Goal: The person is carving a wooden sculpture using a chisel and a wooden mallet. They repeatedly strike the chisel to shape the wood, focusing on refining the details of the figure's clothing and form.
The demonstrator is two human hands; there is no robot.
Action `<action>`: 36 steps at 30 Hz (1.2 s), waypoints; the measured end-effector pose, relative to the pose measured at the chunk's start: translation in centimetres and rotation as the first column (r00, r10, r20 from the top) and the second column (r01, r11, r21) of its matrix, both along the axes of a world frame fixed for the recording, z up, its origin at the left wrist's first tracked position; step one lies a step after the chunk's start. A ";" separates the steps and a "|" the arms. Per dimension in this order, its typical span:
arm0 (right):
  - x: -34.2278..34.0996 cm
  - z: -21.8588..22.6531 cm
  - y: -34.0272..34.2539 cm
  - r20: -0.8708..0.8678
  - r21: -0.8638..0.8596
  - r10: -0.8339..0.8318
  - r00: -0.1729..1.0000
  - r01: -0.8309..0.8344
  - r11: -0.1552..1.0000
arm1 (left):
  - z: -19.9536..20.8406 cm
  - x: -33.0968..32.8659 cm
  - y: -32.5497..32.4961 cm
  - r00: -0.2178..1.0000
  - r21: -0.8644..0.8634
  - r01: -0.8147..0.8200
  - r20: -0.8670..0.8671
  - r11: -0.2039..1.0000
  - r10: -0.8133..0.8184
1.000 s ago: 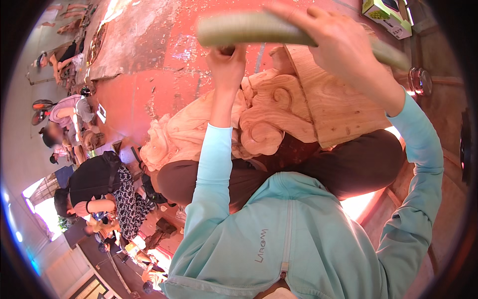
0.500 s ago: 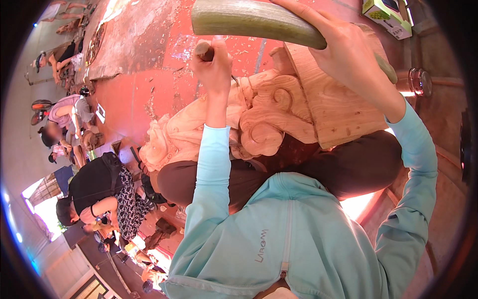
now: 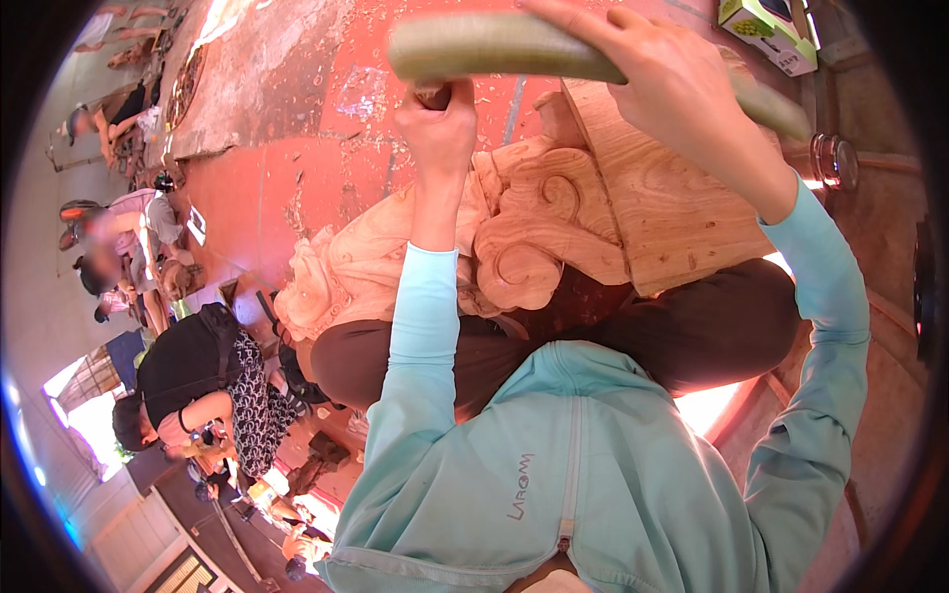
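Now, green club [image 3: 504, 49]: up it was, at 12 o'clock, lying crosswise and smeared with blur!
Right hand [image 3: 677, 79]: between 1 and 2 o'clock, fingers gripping the club partway along.
Left hand [image 3: 435, 128]: just short of 12, fingers closed around a brown tool handle [image 3: 431, 96], its butt just below the club; whether they touched, I couldn't tell.
Wooden carving [image 3: 559, 198]: it sprawled from 9 o'clock round to 2, scrolls near 1, flat block at 2; the tool's working end didn't show.
Step at the handle: this looked like striking, club against butt, in mid-carve.
Next blow: it seemed to call for a steady left wrist, the butt kept under the club, and knuckles out of the way.
Red floor [image 3: 257, 212]: chips lay scattered toward 11, beside clear plastic [image 3: 364, 91].
Co-worker in black [image 3: 188, 361]: bent over between 8 and 9 o'clock.
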State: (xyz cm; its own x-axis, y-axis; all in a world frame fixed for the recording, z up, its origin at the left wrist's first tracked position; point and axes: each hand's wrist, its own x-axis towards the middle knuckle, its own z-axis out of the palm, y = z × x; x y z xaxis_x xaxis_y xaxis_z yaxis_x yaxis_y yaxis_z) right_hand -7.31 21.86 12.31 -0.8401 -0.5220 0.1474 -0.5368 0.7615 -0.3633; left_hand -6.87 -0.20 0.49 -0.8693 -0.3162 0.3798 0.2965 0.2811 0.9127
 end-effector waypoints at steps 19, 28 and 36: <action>0.6 -4.5 0.5 -0.272 -0.004 0.031 0.962 -0.034 0.999 | -2.1 2.0 -0.6 0.997 -0.073 0.053 -0.051 0.996 -0.056; 3.0 -2.8 1.3 -0.153 -0.408 -0.052 0.987 -0.015 0.913 | 2.6 3.7 0.9 0.993 0.387 0.104 0.005 0.916 -0.114; 4.0 -2.2 2.0 0.011 -0.656 -0.243 0.970 0.190 0.731 | 1.7 4.5 0.3 0.999 0.194 0.049 -0.014 0.980 -0.047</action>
